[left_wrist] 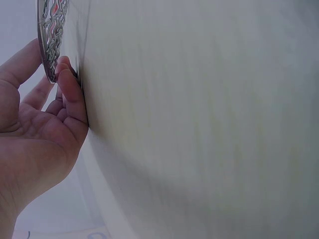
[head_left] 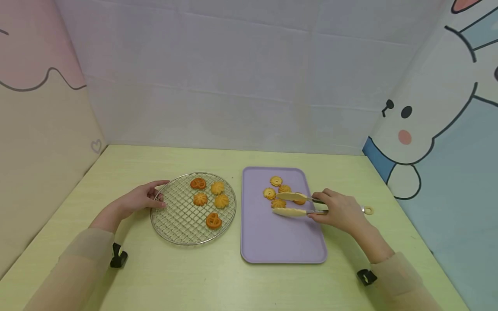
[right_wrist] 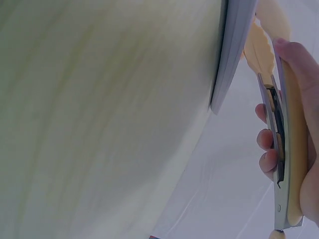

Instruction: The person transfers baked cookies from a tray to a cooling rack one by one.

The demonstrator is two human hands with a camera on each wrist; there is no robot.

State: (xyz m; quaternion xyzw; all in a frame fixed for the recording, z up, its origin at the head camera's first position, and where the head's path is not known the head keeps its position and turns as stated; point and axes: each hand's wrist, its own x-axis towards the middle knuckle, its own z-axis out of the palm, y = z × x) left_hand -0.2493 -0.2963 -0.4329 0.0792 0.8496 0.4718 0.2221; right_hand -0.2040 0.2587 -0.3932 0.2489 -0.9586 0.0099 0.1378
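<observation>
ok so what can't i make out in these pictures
Head: part of the rightmost cookie on the purple tray, blocked by the tongs.
Head: the tongs' middle, covered by the right grip.
Left wrist: most of the wire rack, cut off by the top edge.

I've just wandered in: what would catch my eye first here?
Probably the purple tray, right of centre on the table, with cookies towards its far end and the right hand holding tongs over it. Next, the round wire rack to its left, bearing six cookies, its left edge held by the left hand.
</observation>
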